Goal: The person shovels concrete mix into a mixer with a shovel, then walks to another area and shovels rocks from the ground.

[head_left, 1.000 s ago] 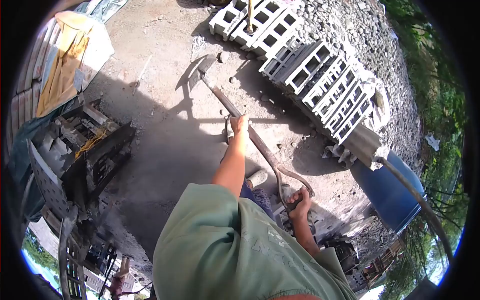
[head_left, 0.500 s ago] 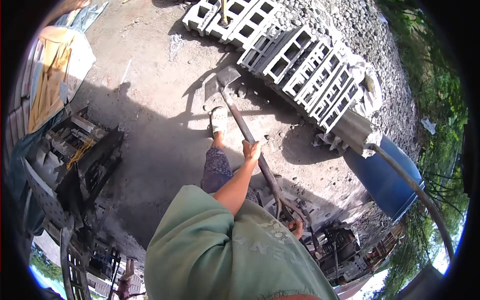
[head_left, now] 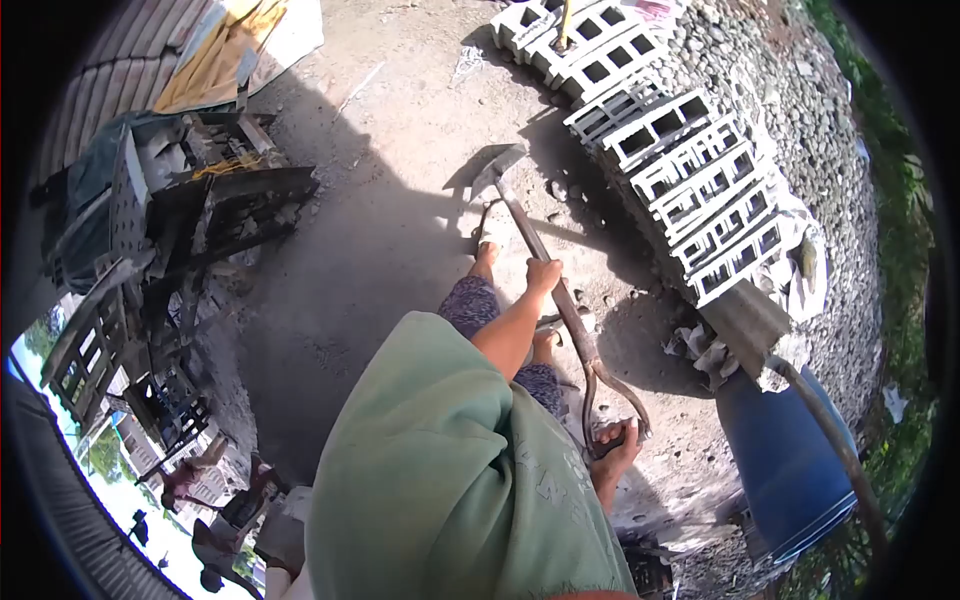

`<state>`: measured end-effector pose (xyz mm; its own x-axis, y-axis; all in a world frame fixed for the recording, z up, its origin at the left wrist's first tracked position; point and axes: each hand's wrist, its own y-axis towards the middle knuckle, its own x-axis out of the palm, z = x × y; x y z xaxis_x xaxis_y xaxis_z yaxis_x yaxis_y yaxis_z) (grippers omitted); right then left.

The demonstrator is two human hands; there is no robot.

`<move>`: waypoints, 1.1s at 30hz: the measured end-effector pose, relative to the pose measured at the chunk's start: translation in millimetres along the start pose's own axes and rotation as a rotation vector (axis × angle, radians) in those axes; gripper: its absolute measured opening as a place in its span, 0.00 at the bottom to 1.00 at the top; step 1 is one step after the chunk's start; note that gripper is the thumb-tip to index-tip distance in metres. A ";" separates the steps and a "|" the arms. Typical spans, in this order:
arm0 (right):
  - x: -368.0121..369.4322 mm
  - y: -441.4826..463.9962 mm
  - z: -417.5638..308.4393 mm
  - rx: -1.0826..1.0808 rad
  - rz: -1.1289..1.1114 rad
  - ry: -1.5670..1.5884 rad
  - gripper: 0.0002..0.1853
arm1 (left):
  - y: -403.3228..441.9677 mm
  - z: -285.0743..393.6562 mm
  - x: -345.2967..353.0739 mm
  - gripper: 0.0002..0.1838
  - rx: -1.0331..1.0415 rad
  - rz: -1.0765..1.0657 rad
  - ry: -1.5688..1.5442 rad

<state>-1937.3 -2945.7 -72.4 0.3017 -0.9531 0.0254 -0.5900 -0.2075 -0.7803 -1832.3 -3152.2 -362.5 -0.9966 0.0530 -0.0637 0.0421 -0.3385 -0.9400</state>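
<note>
A long-handled shovel point(head_left: 574, 318) slants across the view, its blade point(head_left: 499, 172) low over or on the dirt ahead of my feet; I cannot tell if it touches. My left hand point(head_left: 544, 276) is wrapped round the middle of the shaft. At the near end, my right hand point(head_left: 617, 447) is closed on the forked handle's grip. Just behind the blade is my light-coloured clog point(head_left: 494, 226); my other shoe point(head_left: 572, 322) is partly hidden by the left arm and shaft.
Hollow concrete blocks point(head_left: 690, 180) stand in a row at the right, beside a gravel heap point(head_left: 790, 110). A blue barrel point(head_left: 785, 460) and a pole point(head_left: 835, 440) lie near them. Scrap wood point(head_left: 230, 215) is piled left. People point(head_left: 240, 510) show at the lower left.
My view has turned, so the blocks and barrel sit further right and lower. My second shoe and more of my right hand now show. Both hands keep hold of the shovel.
</note>
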 end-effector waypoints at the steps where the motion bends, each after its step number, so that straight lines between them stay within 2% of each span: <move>1: -32.2 0.7 -7.5 -0.029 -0.010 -0.027 0.12 | -2.3 -26.7 19.8 0.34 -0.052 0.058 0.303; 2: -51.5 -6.0 -19.6 -0.031 0.084 -0.045 0.12 | -8.2 -64.4 46.3 0.36 -0.002 0.042 0.194; 3: -71.0 -11.4 -28.4 -0.018 0.146 0.010 0.13 | -74.5 -36.5 60.9 0.36 -0.041 0.041 0.285; 4: -91.9 -19.1 -39.0 -0.036 0.194 -0.008 0.14 | -89.3 -59.3 83.9 0.27 0.029 0.040 0.270; 5: -109.5 -26.3 -50.2 -0.059 0.211 -0.030 0.15 | 5.5 -184.0 130.4 0.20 0.026 -0.153 0.050; 6: -126.5 -31.7 -57.0 -0.147 0.246 -0.131 0.15 | -30.9 -171.5 148.7 0.14 -0.091 -0.190 0.035; 7: -145.5 -33.9 -64.9 -0.155 0.291 -0.129 0.15 | -70.1 -158.4 156.5 0.16 -0.113 -0.325 0.027; 8: -157.4 -35.5 -75.2 -0.159 0.318 -0.092 0.15 | -41.6 -217.1 172.9 0.18 0.334 -0.531 0.112; 9: -162.6 -39.0 -86.8 -0.166 0.347 -0.056 0.15 | -7.6 -264.9 208.4 0.20 0.233 -0.387 0.065; 10: -161.7 -44.8 -96.7 -0.222 0.303 -0.152 0.15 | -30.3 -259.0 208.5 0.20 -0.009 -0.464 -0.083; 11: -159.1 -50.0 -106.7 -0.278 0.257 -0.249 0.16 | -78.9 -225.0 198.5 0.20 -0.261 -0.495 -0.219; 12: -155.2 -55.0 -113.5 -0.342 0.235 -0.320 0.16 | -111.0 -190.9 186.9 0.20 -0.251 -0.499 -0.229; 14: -138.2 -65.7 -117.8 -0.369 0.163 -0.420 0.16 | -159.4 -133.1 148.6 0.18 -0.319 -0.347 -0.204; 16: -135.3 -65.1 -111.6 -0.372 0.010 -0.567 0.15 | -160.1 -118.4 111.7 0.14 -0.253 -0.341 -0.263; 17: -115.7 -68.4 -103.1 -0.350 0.001 -0.556 0.16 | -158.3 -109.1 90.7 0.13 -0.222 -0.319 -0.251; 19: -73.9 -72.3 -83.3 -0.313 -0.047 -0.712 0.16 | -143.8 -86.3 34.8 0.22 -0.190 -0.419 0.011; 20: -47.9 -85.7 -86.2 -0.416 -0.247 -0.707 0.14 | -158.1 -61.5 1.9 0.20 -0.115 -0.356 0.196; 21: -34.7 -87.4 -87.5 -0.368 -0.224 -0.784 0.12 | -172.3 -31.9 -26.5 0.19 -0.034 -0.272 0.381; 23: 8.7 -98.2 -90.0 -0.465 -0.406 -0.801 0.10 | -104.7 -54.4 -58.7 0.18 0.446 -0.359 0.848; 24: 19.1 -93.8 -87.3 -0.513 -0.447 -0.850 0.10 | -148.8 -13.3 -84.9 0.16 0.607 -0.216 0.865; 25: 40.9 -97.0 -87.2 -0.594 -0.530 -0.863 0.12 | -180.3 19.6 -104.2 0.16 0.612 -0.194 0.884; 27: 76.9 -103.3 -85.3 -0.496 -0.597 -0.823 0.12 | -216.7 59.2 -132.6 0.15 0.581 -0.300 0.738; 30: 139.3 -128.0 -76.6 -0.461 -0.656 -0.705 0.12 | -244.4 77.7 -142.5 0.15 0.905 -0.289 0.329; 32: 161.8 -128.0 -61.1 -0.512 -0.712 -0.656 0.13 | -294.5 101.2 -150.0 0.20 0.855 -0.383 0.194; 33: 173.2 -134.2 -54.2 -0.519 -0.722 -0.636 0.13 | -321.7 110.0 -152.5 0.26 0.792 -0.487 0.118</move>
<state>-1846.4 -3094.9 70.6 0.9472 -0.3124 -0.0726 -0.3175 -0.8816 -0.3491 -1701.7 -3154.7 -13.6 -0.8760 0.4374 0.2031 -0.4823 -0.7927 -0.3728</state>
